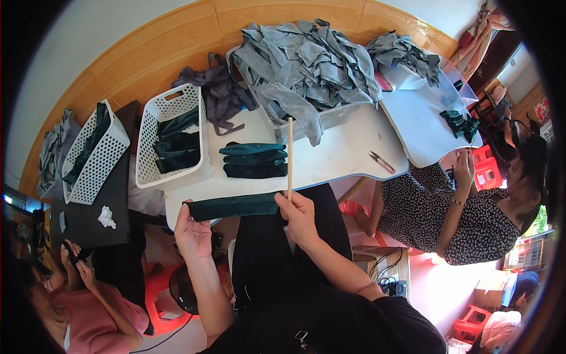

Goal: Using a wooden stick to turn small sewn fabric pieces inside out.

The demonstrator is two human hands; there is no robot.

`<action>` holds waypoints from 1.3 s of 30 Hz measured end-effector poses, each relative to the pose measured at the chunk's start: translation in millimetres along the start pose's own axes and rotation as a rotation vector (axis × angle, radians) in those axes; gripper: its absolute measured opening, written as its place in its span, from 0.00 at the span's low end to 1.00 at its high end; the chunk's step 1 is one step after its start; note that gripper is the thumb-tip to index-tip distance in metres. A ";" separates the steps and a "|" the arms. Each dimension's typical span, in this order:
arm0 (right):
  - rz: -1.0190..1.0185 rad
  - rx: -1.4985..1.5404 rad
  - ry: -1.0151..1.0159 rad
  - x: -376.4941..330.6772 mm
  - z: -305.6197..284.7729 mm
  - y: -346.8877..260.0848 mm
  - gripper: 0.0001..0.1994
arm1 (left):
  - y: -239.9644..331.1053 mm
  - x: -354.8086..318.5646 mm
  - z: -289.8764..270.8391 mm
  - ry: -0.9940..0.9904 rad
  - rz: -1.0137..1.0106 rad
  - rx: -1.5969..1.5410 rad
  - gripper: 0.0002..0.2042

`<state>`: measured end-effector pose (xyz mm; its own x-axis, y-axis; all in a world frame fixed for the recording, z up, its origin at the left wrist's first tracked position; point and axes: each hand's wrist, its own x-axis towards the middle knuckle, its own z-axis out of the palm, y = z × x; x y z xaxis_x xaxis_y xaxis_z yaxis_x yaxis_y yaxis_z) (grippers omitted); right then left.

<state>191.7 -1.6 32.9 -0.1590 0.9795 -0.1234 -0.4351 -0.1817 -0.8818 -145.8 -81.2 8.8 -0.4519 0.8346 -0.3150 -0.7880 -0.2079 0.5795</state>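
Dark-green fabric strip (234, 207) lies crosswise, left hand (191, 235) pinching its far end; right hand (299, 217) grips its near end plus upright wooden stick (289, 154).

I count two white slotted baskets (174, 138) at the table's left edge, one stack of three folded dark green pieces (254, 160), one wooden stick (289, 156), one pair of snips (382, 162).
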 end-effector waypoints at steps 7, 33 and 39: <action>-0.045 -0.123 0.002 3.5 -7.6 3.3 0.08 | -37.2 -14.1 38.9 -0.001 -0.077 -0.142 0.18; 0.183 -0.309 -0.158 -73.5 14.3 36.4 0.09 | -29.5 -21.8 49.8 0.048 0.070 -0.230 0.13; 0.149 -0.465 -0.271 -80.7 10.9 16.1 0.17 | -6.0 -5.9 33.3 0.019 0.099 -0.187 0.13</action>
<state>187.9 -84.5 33.6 -0.4376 0.8778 -0.1948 0.0366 -0.1990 -0.9793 -124.5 -67.9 32.2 -0.5378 0.7957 -0.2788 -0.8022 -0.3811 0.4597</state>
